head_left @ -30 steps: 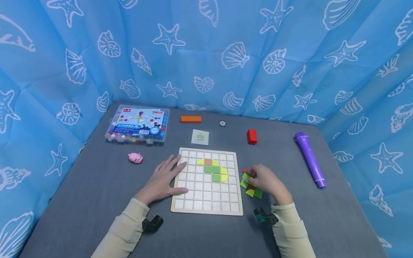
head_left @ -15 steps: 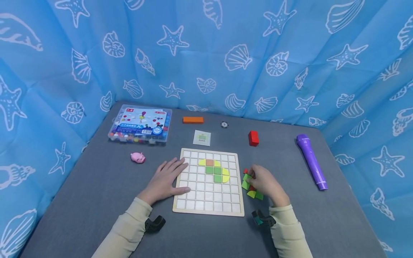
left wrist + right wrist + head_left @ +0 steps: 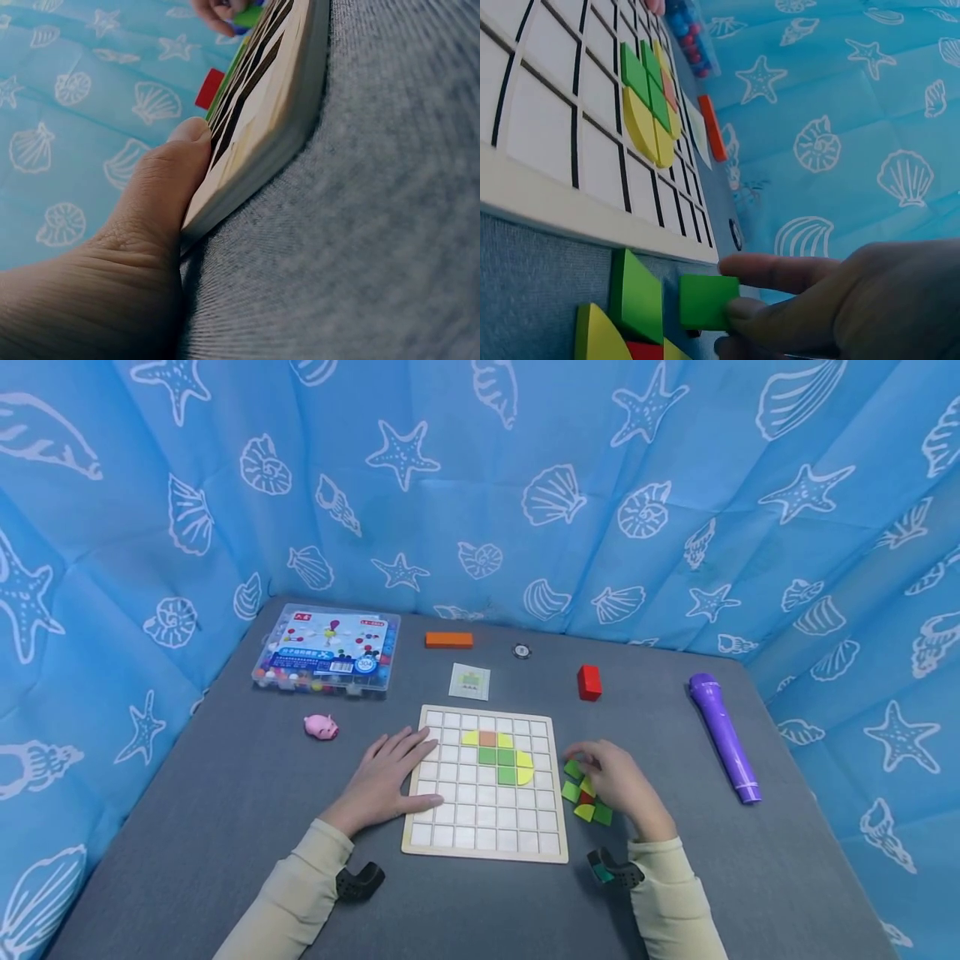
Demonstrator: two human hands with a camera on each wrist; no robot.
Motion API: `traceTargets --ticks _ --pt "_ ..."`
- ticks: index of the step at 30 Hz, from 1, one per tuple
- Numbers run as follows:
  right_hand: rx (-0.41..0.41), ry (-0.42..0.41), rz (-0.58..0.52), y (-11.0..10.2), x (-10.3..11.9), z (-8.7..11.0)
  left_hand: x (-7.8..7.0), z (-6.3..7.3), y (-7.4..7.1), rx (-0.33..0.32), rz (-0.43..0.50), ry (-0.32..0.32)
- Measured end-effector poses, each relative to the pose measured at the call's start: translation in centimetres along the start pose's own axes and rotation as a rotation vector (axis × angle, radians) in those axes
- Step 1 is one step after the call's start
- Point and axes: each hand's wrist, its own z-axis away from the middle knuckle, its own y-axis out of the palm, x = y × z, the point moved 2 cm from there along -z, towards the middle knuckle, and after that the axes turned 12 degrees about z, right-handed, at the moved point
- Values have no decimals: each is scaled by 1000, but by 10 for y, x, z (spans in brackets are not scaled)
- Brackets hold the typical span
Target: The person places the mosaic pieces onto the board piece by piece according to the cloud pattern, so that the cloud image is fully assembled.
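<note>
My left hand point(image 3: 384, 778) rests with spread fingers on the left edge of a wooden grid board point(image 3: 442, 839). In the left wrist view its thumb point(image 3: 161, 176) presses on the board's rim. Green, yellow and orange tiles sit in the board's upper cells, among them a green tile point(image 3: 506, 757) and an orange tile point(image 3: 487, 738). Right of the board, my right hand point(image 3: 621, 783) pinches a green square tile point(image 3: 705, 302) between thumb and fingers. Below that hand lies a small pile with a green tile point(image 3: 602, 814), a yellow quarter-round tile point(image 3: 584, 812) and a red tile point(image 3: 586, 798).
Behind the board lie a pattern card point(image 3: 470, 681), an orange block point(image 3: 448, 640), a round black-and-white chip point(image 3: 522, 650) and a red block point(image 3: 589, 682). A clear case of beads point(image 3: 327, 647) and a pink pig point(image 3: 321, 727) stand left; a purple microphone point(image 3: 724, 737) lies right.
My right hand has shifted slightly within the tile pile, and the green tile at its fingertips has moved away from the others. The left hand stays on the board. The head view has shifted slightly.
</note>
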Motion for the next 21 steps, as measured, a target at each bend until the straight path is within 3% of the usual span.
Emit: traceTargets --ticks 11,18,21 --pt "-81 73 -156 1 9 -3 -1 0 -1 -3 -1 2" --pt "-202 98 -265 37 -9 -21 -4 1 -3 5 20 8" --pt "-200 69 -294 53 -17 -30 -5 1 -4 7 32 11"
